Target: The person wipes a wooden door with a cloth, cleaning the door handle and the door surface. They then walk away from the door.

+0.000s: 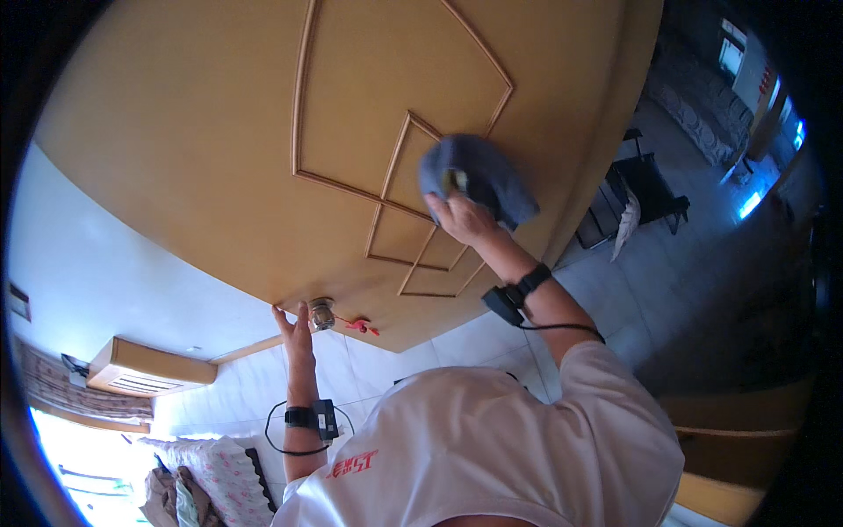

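Note:
My right hand (469, 221) presses a blurred grey-blue cloth (481, 174) against a brown wooden door (230, 145). The cloth lies partly over the raised trim strips (388, 165), which form overlapping angular shapes on the door. Something small and yellowish shows in the folds by my fingers. Beside the round metal doorknob (322, 313), my left hand (298, 336) reaches up to the door's edge with thumb and fingers apart, its fingertips at the edge. A red ribbon (361, 325) is tied by a string to the knob.
A white wall (132, 250) and a wooden box-like fixture (148, 369) are at the left. Lower left is a bed with a floral cover (211, 468). Through the opening on the right stand a black folding chair (649, 188) and a patterned sofa (705, 118). The floor (593, 296) is tiled.

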Motion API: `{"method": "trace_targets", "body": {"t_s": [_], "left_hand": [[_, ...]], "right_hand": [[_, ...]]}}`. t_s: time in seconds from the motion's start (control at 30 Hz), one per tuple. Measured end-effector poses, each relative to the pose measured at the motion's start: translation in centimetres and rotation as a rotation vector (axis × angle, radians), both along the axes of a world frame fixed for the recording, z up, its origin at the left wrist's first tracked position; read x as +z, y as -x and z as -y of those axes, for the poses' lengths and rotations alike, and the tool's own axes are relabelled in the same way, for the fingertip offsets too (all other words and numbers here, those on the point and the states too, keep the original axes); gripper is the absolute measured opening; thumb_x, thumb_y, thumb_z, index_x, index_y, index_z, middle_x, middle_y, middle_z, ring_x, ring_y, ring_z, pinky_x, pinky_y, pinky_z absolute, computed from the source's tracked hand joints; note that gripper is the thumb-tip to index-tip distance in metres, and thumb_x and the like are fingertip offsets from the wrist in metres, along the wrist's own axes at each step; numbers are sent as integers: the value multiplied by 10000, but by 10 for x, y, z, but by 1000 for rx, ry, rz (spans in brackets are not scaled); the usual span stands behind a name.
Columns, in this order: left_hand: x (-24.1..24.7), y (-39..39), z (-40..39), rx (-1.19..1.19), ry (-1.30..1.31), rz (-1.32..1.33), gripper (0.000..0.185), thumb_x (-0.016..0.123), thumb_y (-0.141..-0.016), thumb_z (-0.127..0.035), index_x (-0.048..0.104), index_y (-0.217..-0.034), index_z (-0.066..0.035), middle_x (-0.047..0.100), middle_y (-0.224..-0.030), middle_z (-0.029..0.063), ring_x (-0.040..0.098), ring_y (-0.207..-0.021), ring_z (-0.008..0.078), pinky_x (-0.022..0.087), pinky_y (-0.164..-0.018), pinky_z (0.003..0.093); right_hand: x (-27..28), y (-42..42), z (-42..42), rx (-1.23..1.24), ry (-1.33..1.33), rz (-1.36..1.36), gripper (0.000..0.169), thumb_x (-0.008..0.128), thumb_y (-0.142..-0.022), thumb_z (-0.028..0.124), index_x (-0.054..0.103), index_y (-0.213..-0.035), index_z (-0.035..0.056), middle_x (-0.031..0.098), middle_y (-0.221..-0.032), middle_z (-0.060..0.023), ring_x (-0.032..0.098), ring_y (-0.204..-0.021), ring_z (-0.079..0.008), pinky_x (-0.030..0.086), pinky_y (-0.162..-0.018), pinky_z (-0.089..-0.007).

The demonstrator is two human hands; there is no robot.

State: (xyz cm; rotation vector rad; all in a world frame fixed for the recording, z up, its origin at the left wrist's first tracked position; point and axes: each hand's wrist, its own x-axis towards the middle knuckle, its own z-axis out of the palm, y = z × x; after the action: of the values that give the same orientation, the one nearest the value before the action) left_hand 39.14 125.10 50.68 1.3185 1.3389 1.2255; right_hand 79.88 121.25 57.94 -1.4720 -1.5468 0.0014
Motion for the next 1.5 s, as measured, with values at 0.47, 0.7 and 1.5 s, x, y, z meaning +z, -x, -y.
{"method": "trace_targets", "body": {"t_s": [0.47,0.7,1.5], "left_hand": [[82,-175,74,-544,-516,-310,431,714,-777,-71,583,-1186,-36,631,-1052,118,622,-954,230,503,-822,338],[94,-187,70,-548,-409,-335,243,628,-808,-30,616,-1049,-4,670,-844,164,657,-799,198,508,-757,336],[106,-237,67,-891,-149,-1,106,610,-948,-119,606,-969,-15,598,-841,-17,534,-794,66,461,-720,235]], "right_hand": [[-9,68,71,572,-170,-8,328,602,-920,192,575,-1187,5,601,-1179,-228,558,-1107,-424,406,-991,-476],[-37,32,89,564,-28,-26,552,638,-848,223,436,-1337,64,489,-1289,-235,446,-1209,-437,333,-1042,-506],[-85,26,112,190,97,-340,359,592,-891,130,554,-1241,61,577,-1216,-168,541,-1119,-311,419,-980,-378]]}}
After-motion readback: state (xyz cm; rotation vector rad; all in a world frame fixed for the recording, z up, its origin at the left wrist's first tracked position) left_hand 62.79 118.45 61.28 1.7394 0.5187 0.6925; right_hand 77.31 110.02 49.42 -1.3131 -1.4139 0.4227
